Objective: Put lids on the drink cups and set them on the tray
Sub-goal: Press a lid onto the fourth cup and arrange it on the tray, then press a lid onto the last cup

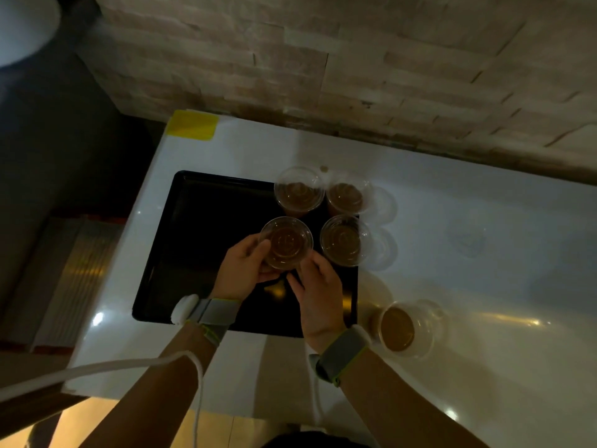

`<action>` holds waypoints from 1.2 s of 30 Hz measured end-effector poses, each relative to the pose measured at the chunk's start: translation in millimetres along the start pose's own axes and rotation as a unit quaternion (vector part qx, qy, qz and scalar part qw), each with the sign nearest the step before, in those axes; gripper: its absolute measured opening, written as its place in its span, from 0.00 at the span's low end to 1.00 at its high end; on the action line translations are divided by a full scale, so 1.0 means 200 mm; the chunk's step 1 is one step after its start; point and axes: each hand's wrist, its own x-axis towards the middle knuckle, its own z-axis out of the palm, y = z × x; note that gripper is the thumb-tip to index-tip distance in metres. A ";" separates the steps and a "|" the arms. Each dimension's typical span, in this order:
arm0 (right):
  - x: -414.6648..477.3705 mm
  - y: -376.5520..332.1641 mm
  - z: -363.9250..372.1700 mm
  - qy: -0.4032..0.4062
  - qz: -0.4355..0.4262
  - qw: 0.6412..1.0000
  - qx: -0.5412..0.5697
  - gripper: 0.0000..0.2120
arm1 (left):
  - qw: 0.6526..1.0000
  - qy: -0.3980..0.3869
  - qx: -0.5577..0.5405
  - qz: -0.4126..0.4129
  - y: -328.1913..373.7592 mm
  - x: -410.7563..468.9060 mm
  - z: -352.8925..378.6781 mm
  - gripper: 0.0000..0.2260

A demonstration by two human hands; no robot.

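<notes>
A black tray [200, 240] lies on the white counter. Three clear lidded cups of brown drink stand at its far right: one at the back left [298, 192], one at the back right [345, 197], one in front [342, 240]. A fourth lidded cup [287, 242] is over the tray's middle. My left hand [240, 270] grips its left side and my right hand [318, 286] its near right side. Another cup of brown drink [399, 329], with no lid on it, stands on the counter right of the tray's near corner.
The white counter [484, 253] runs to the right, against a brick wall [355, 59]. A yellow patch [192, 124] marks its far left corner. Left of the counter the floor drops away, dark. A white cable [113, 367] trails from my left wrist.
</notes>
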 end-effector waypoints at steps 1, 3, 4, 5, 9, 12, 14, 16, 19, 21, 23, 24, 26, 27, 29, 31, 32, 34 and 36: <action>0.00 0.00 0.00 -0.001 -0.001 1.000 -0.003 0.13 | 1.000 0.000 -0.010 -0.005 0.00 0.01 0.01 0.12; 0.00 -0.01 0.00 -0.012 -0.010 1.000 -0.024 0.14 | 1.000 -0.005 -0.029 -0.011 0.02 0.02 0.03 0.10; 0.00 -0.02 0.00 -0.017 -0.017 0.999 -0.040 0.14 | 0.999 -0.006 -0.034 -0.011 0.02 0.02 0.04 0.09; 0.00 -0.03 0.00 -0.020 -0.027 0.997 -0.062 0.15 | 0.999 -0.005 -0.035 -0.010 0.02 0.03 0.05 0.09; -0.01 -0.05 -0.01 -0.027 -0.033 0.990 -0.131 0.17 | 0.999 -0.001 -0.031 -0.005 0.01 0.03 0.06 0.11; -0.01 -0.06 -0.03 -0.010 -0.039 0.983 -0.181 0.14 | 0.999 0.004 -0.036 -0.001 -0.02 0.02 0.06 0.11; -0.03 -0.06 -0.06 0.005 -0.028 0.986 -0.163 0.12 | 0.999 0.009 -0.044 0.003 -0.04 0.02 0.06 0.12; -0.07 -0.08 -0.10 0.005 -0.018 0.989 -0.144 0.11 | 0.999 0.035 -0.023 0.013 -0.06 0.01 0.07 0.13; -0.15 -0.14 -0.20 0.000 0.007 0.997 -0.083 0.08 | 0.976 0.184 0.079 0.086 -0.11 -0.04 0.07 0.15; -0.18 -0.20 -0.30 -0.023 0.016 0.999 -0.046 0.10 | 0.945 0.268 0.096 0.161 -0.13 -0.11 0.10 0.14; -0.19 -0.26 -0.40 -0.029 0.004 0.999 -0.035 0.12 | 0.933 0.268 0.081 0.225 -0.13 -0.19 0.14 0.13; -0.19 -0.30 -0.45 -0.026 -0.013 0.999 -0.036 0.13 | 0.932 0.245 0.081 0.255 -0.12 -0.24 0.17 0.11; -0.19 -0.38 -0.56 -0.021 -0.061 0.997 -0.037 0.15 | 0.934 0.181 0.095 0.293 -0.12 -0.33 0.28 0.07; -0.17 -0.41 -0.59 -0.020 -0.078 0.996 -0.032 0.16 | 0.938 0.147 0.106 0.296 -0.12 -0.37 0.33 0.05; -0.15 -0.47 -0.69 -0.006 -0.084 0.996 0.003 0.13 | 0.946 0.083 0.150 0.275 -0.13 -0.43 0.47 0.07; -0.10 -0.52 -0.78 0.005 -0.100 0.995 0.014 0.12 | 0.955 0.026 0.183 0.230 -0.17 -0.46 0.58 0.16; -0.07 -0.54 -0.83 0.011 -0.112 0.994 0.016 0.12 | 0.960 -0.001 0.190 0.206 -0.19 -0.48 0.64 0.22; -0.04 -0.61 -0.96 0.025 -0.134 0.991 0.008 0.12 | 0.965 -0.056 0.175 0.188 -0.22 -0.50 0.79 0.30; 0.04 -0.62 -1.04 0.062 -0.137 0.988 -0.019 0.12 | 0.956 -0.090 0.176 0.217 -0.24 -0.50 0.86 0.32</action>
